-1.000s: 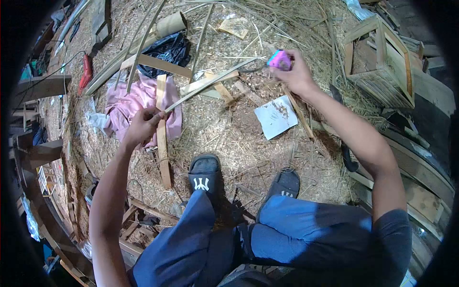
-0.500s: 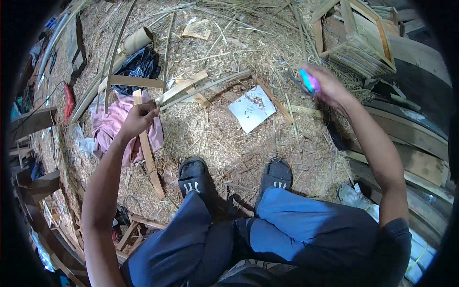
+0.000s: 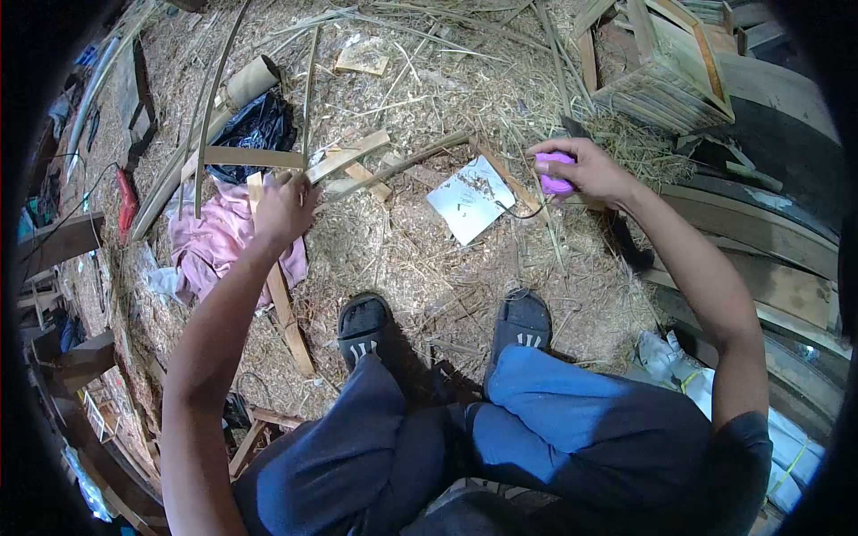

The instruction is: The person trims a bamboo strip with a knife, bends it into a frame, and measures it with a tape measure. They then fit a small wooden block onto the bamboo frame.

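My left hand [image 3: 284,213] is over the pale wooden slat [image 3: 288,326], its fingers curled down near the end of a wooden board [image 3: 350,154]. What those fingers grip, if anything, is hidden. Beneath and beside it lies a crumpled pink cloth [image 3: 210,234]. My right hand [image 3: 594,171] is closed around a small, rounded purple-pink object [image 3: 556,172], whose kind I cannot tell. A thin dark curved cord [image 3: 527,214] shows below that object. To the left of this hand, a white sheet [image 3: 471,201] sprinkled with shavings lies on the ground.
Straw and shavings cover the ground. A black plastic bag [image 3: 259,128] and a cylindrical piece [image 3: 248,82] lie at upper left, with a red tool [image 3: 128,204] further left. A slatted wooden frame [image 3: 666,94] stands at upper right; long planks [image 3: 760,234] line the right side.
My left hand has moved right and slightly up off the slat's upper part. My right hand has shifted left and lower, turning the object so its pink side shows instead of blue.
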{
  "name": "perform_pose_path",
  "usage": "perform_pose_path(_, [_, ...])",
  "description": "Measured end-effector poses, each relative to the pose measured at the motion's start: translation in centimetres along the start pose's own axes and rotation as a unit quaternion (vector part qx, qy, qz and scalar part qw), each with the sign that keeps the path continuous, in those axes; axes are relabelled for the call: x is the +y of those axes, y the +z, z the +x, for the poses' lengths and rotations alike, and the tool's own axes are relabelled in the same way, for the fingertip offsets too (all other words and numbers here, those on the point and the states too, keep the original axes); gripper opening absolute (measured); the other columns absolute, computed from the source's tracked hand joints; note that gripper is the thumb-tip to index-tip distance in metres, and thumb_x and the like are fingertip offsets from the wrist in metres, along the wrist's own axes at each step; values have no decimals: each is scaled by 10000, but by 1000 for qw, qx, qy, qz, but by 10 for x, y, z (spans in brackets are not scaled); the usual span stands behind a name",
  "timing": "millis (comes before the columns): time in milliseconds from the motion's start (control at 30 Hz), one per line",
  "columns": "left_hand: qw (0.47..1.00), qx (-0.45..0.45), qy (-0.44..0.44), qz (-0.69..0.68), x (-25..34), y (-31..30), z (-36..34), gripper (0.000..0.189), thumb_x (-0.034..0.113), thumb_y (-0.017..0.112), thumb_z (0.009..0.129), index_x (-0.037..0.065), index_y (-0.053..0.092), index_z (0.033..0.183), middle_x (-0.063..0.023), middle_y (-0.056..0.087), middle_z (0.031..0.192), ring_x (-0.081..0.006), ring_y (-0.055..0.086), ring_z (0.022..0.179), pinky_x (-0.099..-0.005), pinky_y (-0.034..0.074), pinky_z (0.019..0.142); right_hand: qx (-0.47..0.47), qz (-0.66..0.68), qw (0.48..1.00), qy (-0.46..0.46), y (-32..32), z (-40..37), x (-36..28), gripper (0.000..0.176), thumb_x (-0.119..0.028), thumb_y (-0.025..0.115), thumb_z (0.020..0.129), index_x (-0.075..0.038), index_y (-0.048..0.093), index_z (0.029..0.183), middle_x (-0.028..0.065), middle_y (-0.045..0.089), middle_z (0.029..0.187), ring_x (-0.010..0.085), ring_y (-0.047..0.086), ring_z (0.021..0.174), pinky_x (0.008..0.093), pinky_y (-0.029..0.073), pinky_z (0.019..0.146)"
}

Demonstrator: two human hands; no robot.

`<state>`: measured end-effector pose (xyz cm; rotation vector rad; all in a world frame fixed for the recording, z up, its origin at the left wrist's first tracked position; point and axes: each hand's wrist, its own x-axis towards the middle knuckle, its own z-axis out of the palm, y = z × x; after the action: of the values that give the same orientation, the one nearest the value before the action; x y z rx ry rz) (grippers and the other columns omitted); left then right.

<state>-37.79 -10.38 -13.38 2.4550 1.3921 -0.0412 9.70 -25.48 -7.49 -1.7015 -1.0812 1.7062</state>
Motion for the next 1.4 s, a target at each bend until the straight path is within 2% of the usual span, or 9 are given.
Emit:
perform_pose_path(233, [989, -32, 120, -82, 50, 30, 25, 356, 377, 736, 911, 111, 681, 1141, -132, 688, 1119, -366, 681, 1019, -482, 557, 845, 14, -22, 999, 33, 15, 13, -4, 307, -233, 731, 956, -57, 614, 1179, 86, 657, 984, 162, 696, 785, 317, 634, 607])
perform_pose_path(433, [983, -120, 50, -128, 64, 37, 43, 257, 280, 700, 947, 103, 690, 1133, -166, 706, 1079, -397, 678, 976, -496, 538, 844, 4, 65, 997, 49, 21, 18, -8, 302, -206, 723, 954, -29, 627, 1178, 78, 679, 983, 162, 708, 806, 319, 619, 621])
perform_pose_path(567, [960, -53, 163, -222, 41, 35, 49, 246, 181, 685, 961, 23, 692, 1149, -224, 719, 1045, -402, 685, 963, -470, 527, 842, -11, -10, 997, -77, 15, 24, -8, 373, -216, 729, 950, -7, 633, 1244, 104, 709, 1065, 154, 712, 899, 299, 602, 761])
perform_pose_path(700, [945, -124, 47, -300, 63, -13, 49, 240, 147, 668, 988, -35, 704, 1140, -95, 698, 912, -144, 624, 766, -329, 495, 701, 26, -77, 989, -122, 29, 9, -52, 410, -195, 753, 929, -33, 636, 1287, 112, 727, 1129, 153, 706, 963, 294, 571, 882])
perform_pose_path(733, [936, -81, 124, -319, 67, -22, 52, 254, 171, 670, 997, -25, 708, 1154, -52, 656, 843, -91, 544, 710, -294, 461, 643, 50, -147, 980, -120, 30, 5, -63, 381, -150, 772, 910, -48, 668, 1262, 20, 725, 1090, 82, 661, 924, 248, 538, 840])
perform_pose_path(967, [942, -154, 144, -261, 89, -75, 68, 294, 196, 623, 1030, -17, 690, 1222, -38, 652, 794, -109, 547, 686, -319, 463, 630, 73, -231, 928, -283, 36, 0, -91, 381, -195, 743, 944, -67, 645, 1289, 5, 676, 1005, 65, 595, 813, 259, 513, 736])
perform_pose_path(1067, [929, -140, 173, -297, 91, -72, 71, 300, 208, 621, 1034, -13, 688, 1226, -20, 630, 769, -108, 544, 682, -318, 459, 628, 14, -142, 981, -132, 31, -2, -92, 376, -190, 730, 951, -73, 602, 1285, 36, 639, 1036, 90, 607, 854, 283, 535, 773])
perform_pose_path(1233, [933, -223, 127, -251, 107, -94, 61, 331, 154, 584, 1031, 18, 639, 1328, -109, 734, 879, -152, 668, 767, -363, 528, 726, -61, -107, 982, -146, 38, -10, -85, 370, -169, 733, 939, -83, 523, 1230, 20, 607, 991, 128, 616, 838, 306, 535, 785])
perform_pose_path(1400, [887, -241, 143, -366, 114, -89, 51, 248, 76, 549, 1043, 92, 586, 1287, -52, 712, 856, -85, 602, 638, -276, 475, 521, -88, -98, 985, -112, 47, -19, -90, 388, -146, 738, 926, -140, 520, 1247, 38, 559, 1123, 142, 599, 938, 299, 581, 729])
